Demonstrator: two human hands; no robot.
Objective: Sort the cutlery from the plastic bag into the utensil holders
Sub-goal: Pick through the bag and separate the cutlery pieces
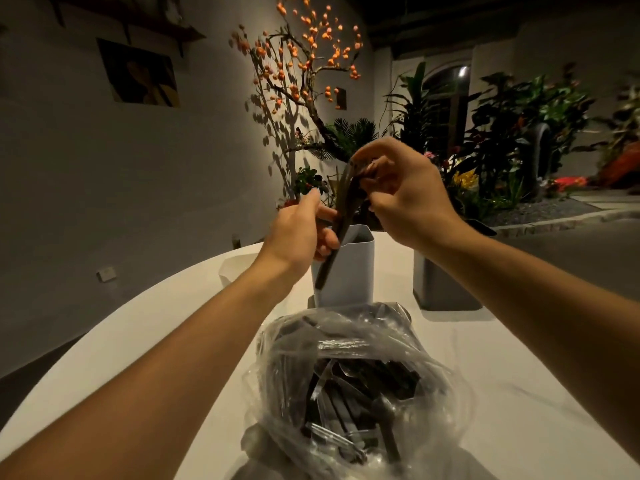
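A clear plastic bag (349, 382) full of dark cutlery lies open on the white table (519, 393) in front of me. Behind it stands a white utensil holder (353, 271), with a darker grey holder (443, 289) to its right and a pale holder (235, 268) partly hidden behind my left forearm. My left hand (301, 233) grips the lower part of a few dark cutlery pieces (341, 220) just in front of the white holder's rim. My right hand (405, 192) pinches their top ends above the holder.
The round table's far edge runs just behind the holders. Beyond it stand a branch with orange blossoms (304, 64), green plants (512, 133) and a grey wall with a picture (138, 74). Bare tabletop shows at the right of the bag.
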